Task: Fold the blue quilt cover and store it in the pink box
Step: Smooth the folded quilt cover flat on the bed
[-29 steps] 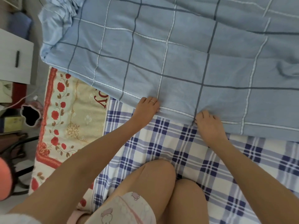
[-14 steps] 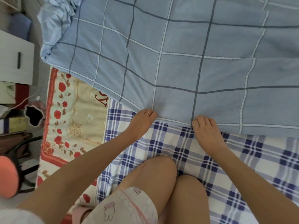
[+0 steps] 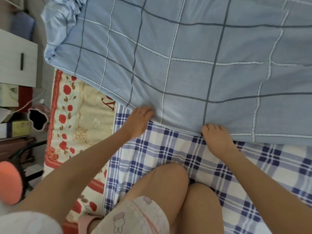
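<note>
Blue checked cotton covers most of the bed: the blue quilt cover (image 3: 194, 68) lies spread flat. Its near hem runs across the plaid sheet (image 3: 165, 149) just ahead of the person's knees, w/ the far-left corner bunched up at the bed's edge. The right hand (image 3: 217, 137) sits on that hem, fingers curled knuckles-up and clamped on the cloth. The left hand (image 3: 139, 119) meets the hem further left, near where the plaid sheet gives way to the floral mat (image 3: 79, 115). Its fingertips vanish under the fabric and the hand is blurred, so whether it pinches or only presses can't be told. Pink box: not seen anywhere in view.

Folding looks barely begun (cover at full spread, no fold made yet). Risks from here:
- The 2 hands sit close together vs. the cover's width, so lifting the hem from there would prob. let both ends sag and the fold go crooked.
- The bunched corner, if not shaken out, would get trapped inside as a lump.
- A weak L grip could drop one side mid-lift.
- That corner lies right at the bed's edge, so slack may slide off.
</note>
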